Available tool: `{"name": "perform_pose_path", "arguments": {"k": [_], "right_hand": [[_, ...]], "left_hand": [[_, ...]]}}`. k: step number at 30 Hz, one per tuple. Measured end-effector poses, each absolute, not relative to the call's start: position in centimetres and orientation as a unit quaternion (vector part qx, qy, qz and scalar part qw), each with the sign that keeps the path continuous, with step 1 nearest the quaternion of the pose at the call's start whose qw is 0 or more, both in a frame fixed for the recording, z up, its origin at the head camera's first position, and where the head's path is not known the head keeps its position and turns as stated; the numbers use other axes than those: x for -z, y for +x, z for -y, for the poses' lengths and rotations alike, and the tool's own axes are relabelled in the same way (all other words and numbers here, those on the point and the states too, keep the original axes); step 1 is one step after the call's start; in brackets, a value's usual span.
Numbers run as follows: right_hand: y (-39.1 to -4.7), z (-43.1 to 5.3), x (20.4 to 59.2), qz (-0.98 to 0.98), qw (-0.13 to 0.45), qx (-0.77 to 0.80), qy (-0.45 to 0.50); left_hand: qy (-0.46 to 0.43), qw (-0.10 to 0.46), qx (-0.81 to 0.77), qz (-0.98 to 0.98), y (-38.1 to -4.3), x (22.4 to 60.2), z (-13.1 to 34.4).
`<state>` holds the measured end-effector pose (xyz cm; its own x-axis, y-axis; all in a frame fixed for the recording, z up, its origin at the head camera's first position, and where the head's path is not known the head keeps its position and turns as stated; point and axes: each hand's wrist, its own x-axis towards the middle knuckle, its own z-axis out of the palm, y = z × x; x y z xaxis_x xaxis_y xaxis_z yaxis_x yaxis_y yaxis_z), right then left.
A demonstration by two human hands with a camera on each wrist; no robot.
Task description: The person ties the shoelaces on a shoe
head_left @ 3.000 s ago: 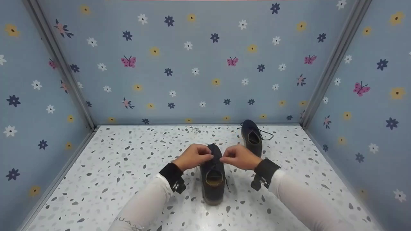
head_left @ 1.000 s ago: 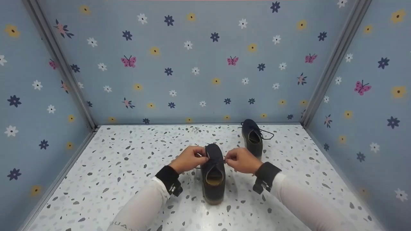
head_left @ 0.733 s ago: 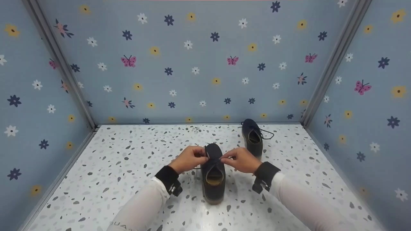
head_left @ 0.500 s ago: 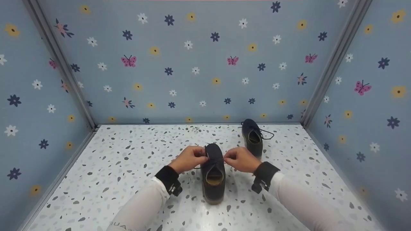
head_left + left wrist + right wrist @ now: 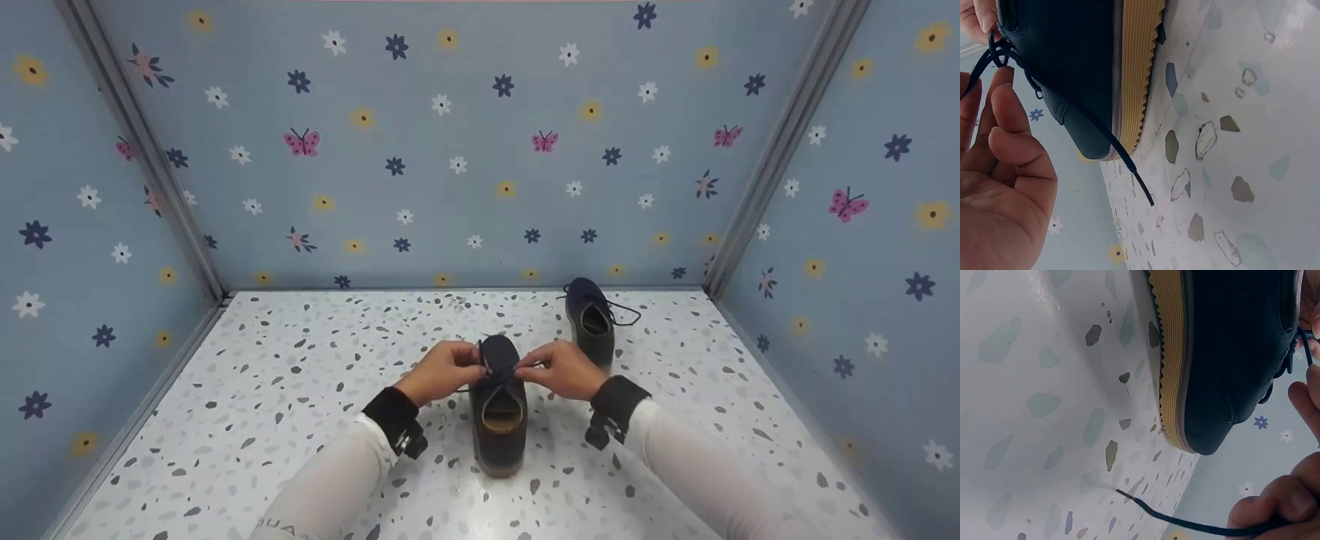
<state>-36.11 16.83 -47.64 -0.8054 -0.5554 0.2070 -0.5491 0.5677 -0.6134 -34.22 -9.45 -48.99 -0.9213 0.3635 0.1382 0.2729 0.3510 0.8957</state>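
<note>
A dark navy shoe [image 5: 501,450] with a ribbed tan sole stands on the floor, toe pointing away from me. At its left side, my left hand [image 5: 444,373] pinches its dark shoelace [image 5: 1095,121] between thumb and finger. In the left wrist view the lace forms a small loop at the fingertips, and one end hangs down past the toe. My right hand [image 5: 561,370] is over the shoe's right edge, fingers curled round the lace, fingertips close to the left hand's. A loose lace end [image 5: 1185,524] trails from this hand in the right wrist view.
The matching shoe [image 5: 595,345] stands farther back on the right, near the rear wall, with a lace loop out to its right side. Flower-printed blue panels [image 5: 465,165] enclose the speckled white floor [image 5: 315,360] at the back and both sides.
Both hands have come slightly nearer me along the shoe since three seconds ago. The right hand pulled outward, came in, drew out again, and is now back in over the lacing. The shoes stay put.
</note>
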Motion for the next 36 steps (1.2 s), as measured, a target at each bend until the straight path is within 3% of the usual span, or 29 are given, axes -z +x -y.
{"name": "perform_pose_path", "arguments": {"k": [15,25,36], "right_hand": [[-36.2,-15.6,47.9,-0.892,-0.003,0.351,-0.284],[-36.3,-14.7,47.7,-0.888,0.027,0.345,-0.302],[-36.1,-14.3,47.8,-0.89,0.012,0.301,-0.342]], "left_hand": [[0.196,0.044,-0.553,-0.808,-34.3,49.4,9.3],[0.199,0.06,-0.574,-0.792,-34.1,49.3,9.3],[0.203,0.058,-0.569,-0.795,-34.0,49.4,9.3]]}}
